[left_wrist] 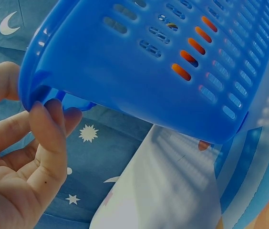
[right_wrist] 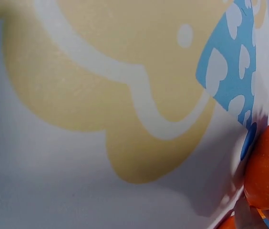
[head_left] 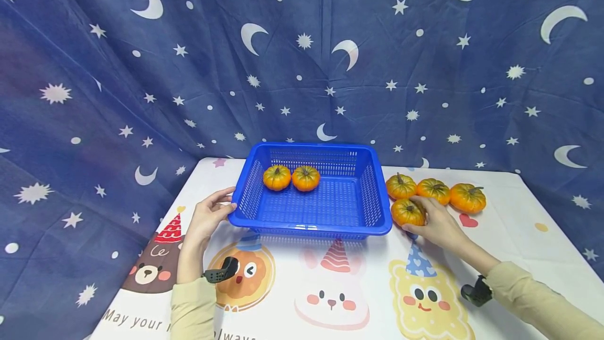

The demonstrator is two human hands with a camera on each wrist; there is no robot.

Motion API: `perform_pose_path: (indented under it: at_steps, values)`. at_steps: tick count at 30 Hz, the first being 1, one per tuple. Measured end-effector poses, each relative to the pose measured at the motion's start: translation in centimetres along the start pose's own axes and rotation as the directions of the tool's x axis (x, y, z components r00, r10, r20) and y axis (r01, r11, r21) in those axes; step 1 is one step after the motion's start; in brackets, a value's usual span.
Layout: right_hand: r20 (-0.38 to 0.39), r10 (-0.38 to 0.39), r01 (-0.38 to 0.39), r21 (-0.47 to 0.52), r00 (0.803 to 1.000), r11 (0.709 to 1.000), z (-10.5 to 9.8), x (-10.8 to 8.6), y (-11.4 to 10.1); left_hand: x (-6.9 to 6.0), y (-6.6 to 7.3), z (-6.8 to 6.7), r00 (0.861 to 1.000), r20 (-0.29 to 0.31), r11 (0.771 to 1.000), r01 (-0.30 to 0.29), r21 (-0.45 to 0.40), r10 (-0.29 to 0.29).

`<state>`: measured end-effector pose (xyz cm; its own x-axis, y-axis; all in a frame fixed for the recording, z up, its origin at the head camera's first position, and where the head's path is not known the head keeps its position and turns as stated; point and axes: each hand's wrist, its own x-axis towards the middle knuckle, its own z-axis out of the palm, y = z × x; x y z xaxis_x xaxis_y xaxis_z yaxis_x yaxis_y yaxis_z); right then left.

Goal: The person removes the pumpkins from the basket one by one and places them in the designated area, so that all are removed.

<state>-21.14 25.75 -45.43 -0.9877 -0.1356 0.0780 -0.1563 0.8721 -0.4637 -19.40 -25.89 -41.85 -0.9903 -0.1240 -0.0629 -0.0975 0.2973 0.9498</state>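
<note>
One careless pull from my left hand [head_left: 209, 215] could, I judge, skid the blue basket [head_left: 309, 227] across the tablecloth [head_left: 509, 209], since I have it only by its nine o'clock rim. There my fingers are narrow, curled and pinching the lip. Inside, between ten and twelve o'clock, sit two pumpkins [head_left: 277, 178]; a jerk or tilt of that rim might set them rolling. Just outside the basket's three o'clock wall is the near pumpkin [head_left: 406, 213], whose rounded side could slip from me if my right hand [head_left: 436, 224] squeezes too lightly. My fingers there are set about as wide as that pumpkin and grip it, thumb on the near side, the others over the far side; whether it is off the tablecloth, I cannot tell. Swinging it carelessly might also knock three other pumpkins [head_left: 432, 189], which sit at its twelve, two and nearly three o'clock.
</note>
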Motion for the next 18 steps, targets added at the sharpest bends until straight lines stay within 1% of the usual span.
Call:
perform_pose_path:
  at_steps: [6,12,18]
  values:
    - [0.004,-0.004,0.004,0.001,1.000,1.000,-0.4,-0.1,0.1,0.0,0.1,0.0,1.000,-0.001,1.000,-0.005,0.001,0.005]
    - [0.002,-0.013,0.013,0.006,1.000,1.000,-1.2,-0.3,-0.3,-0.1,0.2,0.0,1.000,-0.004,1.000,-0.009,0.005,0.009]
    - [0.001,-0.046,0.046,0.000,0.999,0.999,-2.2,-0.5,-0.9,0.0,0.1,0.1,1.000,-0.007,1.000,-0.016,-0.010,0.016]
